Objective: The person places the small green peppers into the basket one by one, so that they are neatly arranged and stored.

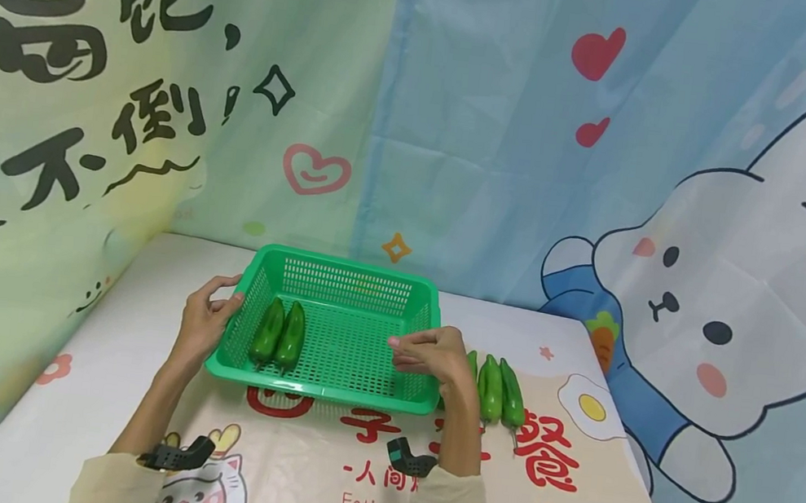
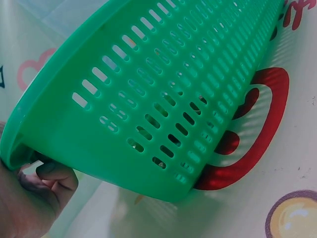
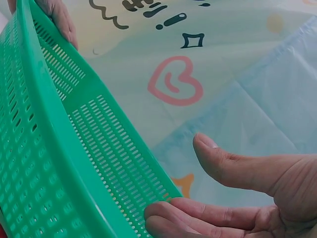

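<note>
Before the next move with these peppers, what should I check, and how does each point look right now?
1. Left hand has hold of the slotted green basket: ok, it grips the left rim.
2. Right hand is free: ok, thumb and fingers stand apart, holding nothing.
3. Right hand is off the basket: cannot tell, it overlaps the right rim in view.
4. Inside peppers lie neatly: ok, two long green ones side by side at the left.
5. Outside peppers are all in plain view: not ok, the right hand's wrist partly covers the group.
</note>
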Tool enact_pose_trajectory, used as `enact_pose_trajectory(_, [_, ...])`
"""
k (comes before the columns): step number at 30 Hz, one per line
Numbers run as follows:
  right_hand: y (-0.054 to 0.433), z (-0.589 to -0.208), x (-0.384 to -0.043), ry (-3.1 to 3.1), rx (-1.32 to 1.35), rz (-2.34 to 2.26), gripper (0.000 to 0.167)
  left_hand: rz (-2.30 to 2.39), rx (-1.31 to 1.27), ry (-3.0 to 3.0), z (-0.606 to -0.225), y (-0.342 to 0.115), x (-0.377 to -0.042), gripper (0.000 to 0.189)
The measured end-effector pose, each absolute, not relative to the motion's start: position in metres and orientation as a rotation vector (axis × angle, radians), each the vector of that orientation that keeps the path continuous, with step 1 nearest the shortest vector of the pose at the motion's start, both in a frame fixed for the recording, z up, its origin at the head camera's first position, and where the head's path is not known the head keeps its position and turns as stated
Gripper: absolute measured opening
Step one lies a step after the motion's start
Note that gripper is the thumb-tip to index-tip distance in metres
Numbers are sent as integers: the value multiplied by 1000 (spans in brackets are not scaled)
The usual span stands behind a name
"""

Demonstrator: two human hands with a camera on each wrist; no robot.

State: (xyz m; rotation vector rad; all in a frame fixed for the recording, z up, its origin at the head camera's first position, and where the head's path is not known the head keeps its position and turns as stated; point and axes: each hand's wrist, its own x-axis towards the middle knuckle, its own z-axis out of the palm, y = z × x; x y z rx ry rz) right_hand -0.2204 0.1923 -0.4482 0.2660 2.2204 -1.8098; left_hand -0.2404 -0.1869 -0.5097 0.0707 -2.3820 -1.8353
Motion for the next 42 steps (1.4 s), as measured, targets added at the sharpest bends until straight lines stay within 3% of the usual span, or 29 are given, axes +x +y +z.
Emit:
enact_pose_trajectory(21, [202,-438,-214,2233,247,-1817,36,-1842,66,-2392,-514,-189,-242,47])
enact_pose_trajectory(42, [277,-421,-203,2368,322,-1689,49,-1823,34,-2385,-513,-189,-241,46])
